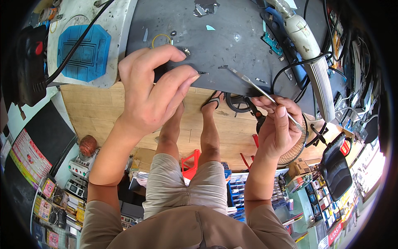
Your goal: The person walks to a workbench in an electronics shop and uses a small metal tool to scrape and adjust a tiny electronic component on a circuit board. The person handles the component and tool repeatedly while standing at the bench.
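Note:
My left hand point(147, 89) is over the near edge of the dark work mat point(174, 20). Its thumb and a finger are pinched on a small thin dark part point(203, 73) with a lighter tip, while another finger curves away above. From the right, my right hand point(280, 124) grips a slim silver metal hand tool point(253, 84) like a pen. The tool's small dark angled tip points left, a short gap from the dark part. Close by on the mat are a yellow ring-shaped band point(154, 40) and a small shiny metal piece point(186, 51).
A blue octagonal pad point(84, 52) lies on a pale surface at left, crossed by a black cable point(78, 43). At right are a ribbed grey-white tube point(317, 70), black cables and a blue-green circuit board point(271, 43). Below the table edge stand a fan point(294, 145) and a red stool point(190, 164).

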The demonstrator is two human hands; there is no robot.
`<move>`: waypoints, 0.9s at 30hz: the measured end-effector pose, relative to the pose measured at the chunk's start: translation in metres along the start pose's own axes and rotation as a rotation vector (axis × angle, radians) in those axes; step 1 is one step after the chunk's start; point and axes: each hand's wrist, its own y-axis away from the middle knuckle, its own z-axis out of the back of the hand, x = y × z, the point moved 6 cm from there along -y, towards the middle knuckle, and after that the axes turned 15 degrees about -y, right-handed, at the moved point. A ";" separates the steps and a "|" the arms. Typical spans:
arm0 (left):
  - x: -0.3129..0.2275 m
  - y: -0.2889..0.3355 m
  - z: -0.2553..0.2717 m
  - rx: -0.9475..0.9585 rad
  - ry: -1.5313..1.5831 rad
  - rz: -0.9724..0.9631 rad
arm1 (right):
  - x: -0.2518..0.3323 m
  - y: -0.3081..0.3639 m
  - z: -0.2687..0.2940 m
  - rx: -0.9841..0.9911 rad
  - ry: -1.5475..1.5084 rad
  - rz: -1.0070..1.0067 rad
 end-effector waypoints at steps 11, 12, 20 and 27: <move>0.003 -0.001 0.000 0.009 0.035 0.010 | 0.002 -0.001 -0.003 -0.004 -0.005 -0.014; 0.003 -0.001 0.000 0.009 0.036 0.009 | 0.002 -0.001 -0.003 -0.003 -0.004 -0.013; 0.007 0.007 0.007 0.053 0.035 0.022 | 0.001 0.000 -0.001 -0.028 -0.020 -0.028; 0.013 0.017 0.010 0.006 0.050 0.099 | 0.002 -0.001 -0.002 -0.026 -0.004 -0.016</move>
